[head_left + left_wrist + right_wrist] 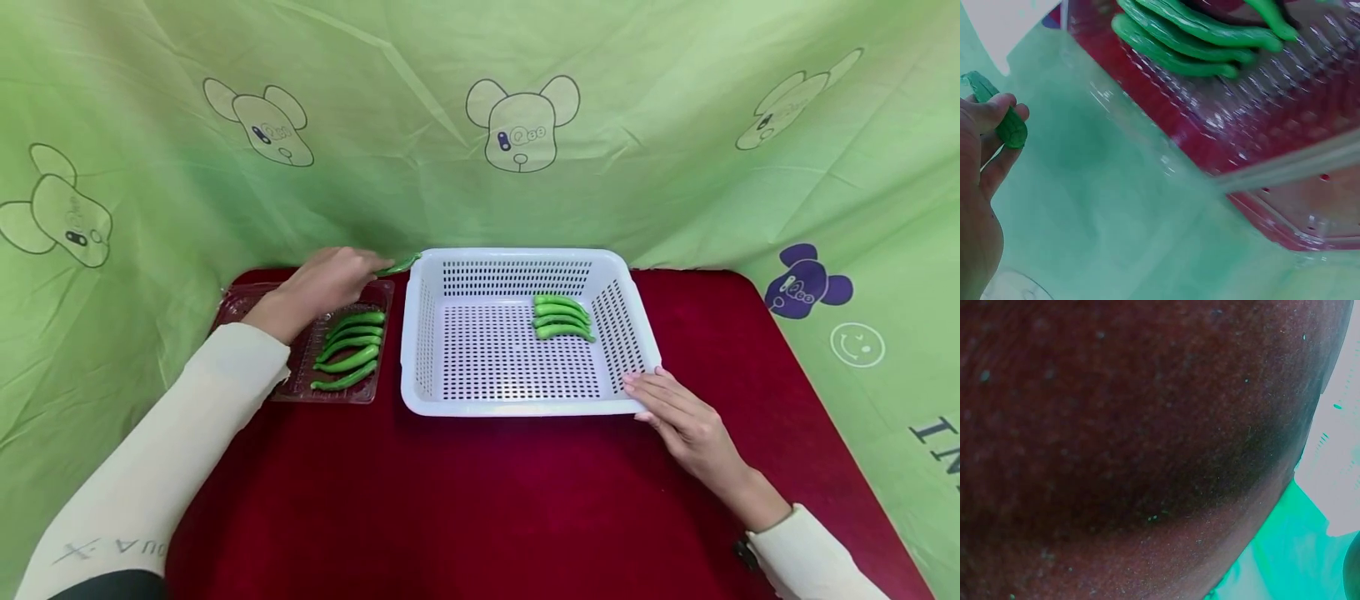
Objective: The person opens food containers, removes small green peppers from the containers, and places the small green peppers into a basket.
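My left hand (330, 275) pinches a green pepper (399, 266) beside the back left corner of the white plastic basket (517, 407). The left wrist view shows that pepper (1007, 122) between thumb and fingers. Below the hand, several green peppers (348, 362) lie in a row in a clear plastic tray (300, 396). Inside the basket, several more peppers (562, 317) are lined up toward the right side. My right hand (686, 425) holds the basket's front right corner, with fingertips over the rim and the thumb at the front edge.
Dark red cloth (480, 500) covers the table. Green printed fabric (420, 167) hangs close behind and along both sides. The clear tray stands left of the basket, with a narrow strip of cloth between them. Red cloth fills most of the right wrist view.
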Available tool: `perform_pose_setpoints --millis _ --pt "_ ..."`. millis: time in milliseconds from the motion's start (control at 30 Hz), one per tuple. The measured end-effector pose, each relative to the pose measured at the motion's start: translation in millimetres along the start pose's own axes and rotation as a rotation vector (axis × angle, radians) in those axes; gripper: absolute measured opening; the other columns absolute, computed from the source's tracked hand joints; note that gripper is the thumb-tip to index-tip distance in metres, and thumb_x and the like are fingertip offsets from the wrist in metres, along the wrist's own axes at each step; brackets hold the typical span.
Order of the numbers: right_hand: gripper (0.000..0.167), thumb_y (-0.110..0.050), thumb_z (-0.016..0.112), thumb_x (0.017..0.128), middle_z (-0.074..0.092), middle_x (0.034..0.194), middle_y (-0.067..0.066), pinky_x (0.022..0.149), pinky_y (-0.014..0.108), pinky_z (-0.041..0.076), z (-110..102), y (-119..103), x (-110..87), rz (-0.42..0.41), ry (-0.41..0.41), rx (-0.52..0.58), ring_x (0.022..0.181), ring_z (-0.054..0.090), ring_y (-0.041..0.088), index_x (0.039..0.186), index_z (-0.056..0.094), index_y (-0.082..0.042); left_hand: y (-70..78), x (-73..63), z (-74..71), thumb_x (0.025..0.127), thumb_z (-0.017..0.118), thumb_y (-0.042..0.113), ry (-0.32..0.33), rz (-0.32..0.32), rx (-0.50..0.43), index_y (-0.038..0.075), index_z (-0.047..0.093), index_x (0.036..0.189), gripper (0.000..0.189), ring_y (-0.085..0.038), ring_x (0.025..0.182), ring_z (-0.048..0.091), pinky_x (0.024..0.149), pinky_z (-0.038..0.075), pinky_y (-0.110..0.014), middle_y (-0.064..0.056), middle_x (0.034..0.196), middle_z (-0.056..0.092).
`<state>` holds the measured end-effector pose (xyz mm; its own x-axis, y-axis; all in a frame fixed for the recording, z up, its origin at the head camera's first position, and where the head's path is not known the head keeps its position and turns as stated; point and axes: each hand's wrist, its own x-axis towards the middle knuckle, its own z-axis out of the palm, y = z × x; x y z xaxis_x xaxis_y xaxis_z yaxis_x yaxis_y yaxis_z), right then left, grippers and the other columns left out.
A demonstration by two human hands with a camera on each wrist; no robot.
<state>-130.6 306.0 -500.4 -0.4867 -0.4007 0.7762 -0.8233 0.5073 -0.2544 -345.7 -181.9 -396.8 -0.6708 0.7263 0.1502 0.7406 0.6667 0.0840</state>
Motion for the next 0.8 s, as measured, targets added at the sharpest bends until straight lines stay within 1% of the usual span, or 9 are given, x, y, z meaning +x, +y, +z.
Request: perform_pose_setpoints --millis 67,167,300,367,433,533,633,700,800 --pt "0.038 -0.022 0.061 0.103 0.074 0.113 0.025 0.123 0.038 0.037 0.0 -0.5 -0.4 0.001 0.002 -0.001 0.12 0.066 0.026 0.109 0.073 0.014 6.3 9.0 1.6 0.096 0.054 -0.011 0.004 0.021 0.005 0.004 0.069 0.131 0.041 -0.031 0.095 0.075 0.072 0.064 -0.04 -0.016 0.123 0.074" --pt "0.037 -0.021 0.061 0.103 0.074 0.113 0.025 0.123 0.038 0.037 0.6 -1.0 -0.7 0.001 0.005 0.004 0.12 0.066 0.026 0.109 0.073 0.014 17.2 22.3 4.2 0.097 0.056 -0.008 0.014 0.082 0.011 0.005 0.07 0.129 0.037 -0.032 0.104 0.074 0.082 0.063 -0.043 -0.014 0.117 0.075" --pt "0.037 -0.021 0.062 0.103 0.074 0.114 0.026 0.123 0.038 0.037 2.5 -0.3 -0.5 -0.004 -0.002 0.016 0.12 0.066 0.028 0.11 0.073 0.014 30.1 36.6 7.6 0.095 0.064 -0.007 0.007 0.152 -0.003 0.003 0.071 0.127 0.034 -0.032 0.107 0.073 0.091 0.062 -0.043 -0.015 0.119 0.074" --pt "0.037 -0.021 0.062 0.103 0.074 0.114 0.026 0.123 0.038 0.037 3.5 0.5 -0.6 -0.006 -0.006 0.017 0.12 0.066 0.028 0.11 0.073 0.014 36.8 43.0 8.4 0.092 0.065 -0.01 -0.029 0.155 -0.018 0.003 0.07 0.128 0.038 -0.031 0.112 0.072 0.097 0.06 -0.042 -0.015 0.125 0.072" --pt "0.037 -0.021 0.062 0.103 0.074 0.114 0.026 0.123 0.038 0.037 3.9 1.1 -0.8 -0.007 -0.007 0.014 0.12 0.066 0.028 0.11 0.073 0.014 44.9 50.3 8.1 0.091 0.063 -0.015 -0.075 0.136 -0.02 0.004 0.069 0.129 0.044 -0.029 0.114 0.071 0.1 0.059 -0.041 -0.014 0.128 0.071" --pt "0.037 -0.021 0.062 0.103 0.074 0.114 0.026 0.123 0.038 0.037 3.3 1.4 -1.0 -0.012 0.002 0.01 0.12 0.066 0.028 0.109 0.073 0.014 58.1 63.9 5.8 0.09 0.058 -0.019 -0.149 0.105 -0.012 0.006 0.068 0.132 0.05 -0.026 0.113 0.072 0.098 0.06 -0.038 -0.011 0.129 0.072" --pt "0.037 -0.021 0.062 0.103 0.074 0.113 0.026 0.123 0.039 0.037 2.2 1.5 -0.8 -0.016 0.01 0.009 0.119 0.066 0.029 0.109 0.073 0.014 72.4 81.0 1.9 0.092 0.058 -0.016 -0.182 0.102 0.0 0.008 0.069 0.132 0.048 -0.024 0.108 0.074 0.093 0.061 -0.036 -0.01 0.125 0.074" --pt "0.038 -0.021 0.062 0.103 0.074 0.113 0.026 0.123 0.039 0.037 1.6 1.4 -1.0 -0.014 0.011 0.006 0.119 0.066 0.029 0.109 0.073 0.014 82.5 93.7 0.7 0.094 0.06 -0.012 -0.172 0.123 -0.001 0.009 0.07 0.13 0.042 -0.024 0.106 0.073 0.091 0.061 -0.035 -0.009 0.121 0.075" --pt "0.038 -0.021 0.062 0.103 0.074 0.113 0.027 0.123 0.039 0.038 1.2 0.7 -2.0 -0.011 0.015 0.002 0.119 0.067 0.029 0.109 0.073 0.014 99.0 112.7 3.8 0.096 0.059 -0.008 -0.161 0.151 -0.024 0.009 0.074 0.12 0.032 -0.021 0.095 0.07 0.084 0.059 -0.032 -0.008 0.108 0.075"
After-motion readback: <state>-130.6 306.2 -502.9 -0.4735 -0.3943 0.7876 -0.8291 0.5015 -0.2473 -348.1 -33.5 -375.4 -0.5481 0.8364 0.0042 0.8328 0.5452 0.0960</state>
